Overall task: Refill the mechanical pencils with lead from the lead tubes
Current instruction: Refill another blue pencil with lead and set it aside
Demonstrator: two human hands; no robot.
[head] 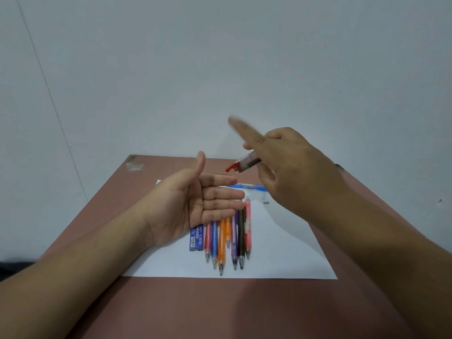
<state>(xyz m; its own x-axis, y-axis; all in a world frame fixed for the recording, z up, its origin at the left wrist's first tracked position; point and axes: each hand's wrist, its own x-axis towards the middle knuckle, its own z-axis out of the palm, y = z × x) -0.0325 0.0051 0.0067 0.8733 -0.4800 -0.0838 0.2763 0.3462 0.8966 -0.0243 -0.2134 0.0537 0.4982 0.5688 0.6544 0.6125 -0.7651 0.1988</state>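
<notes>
A reddish-brown tabletop (pixel 244 309) set against a pale wall carries a white sheet of paper (pixel 288 260), where a row of mechanical pencils (pixel 227 238) in pink, blue, orange, purple and black lies side by side, tips toward the camera, with a blue pack marked "pencil lead" (pixel 197 238) just beside them on the left. Above the sheet, the left hand (pixel 195 204) is spread palm-up, fingers straight and thumb raised, holding nothing. The right hand (pixel 293 172) holds a clear lead tube (pixel 247 161) tilted with its orange end down toward the waiting palm; its forefinger is raised and blurred, and exactly how the other fingers grip the tube cannot be told. A blue pencil (pixel 247 186) lies crosswise on the paper behind the hands, and a small grey piece (pixel 265 202), perhaps its eraser, sits near it. The step in hand appears to be shaking leads out: it is best done with light taps, the tube mouth kept low over the palm so the brittle leads neither snap nor scatter.
</notes>
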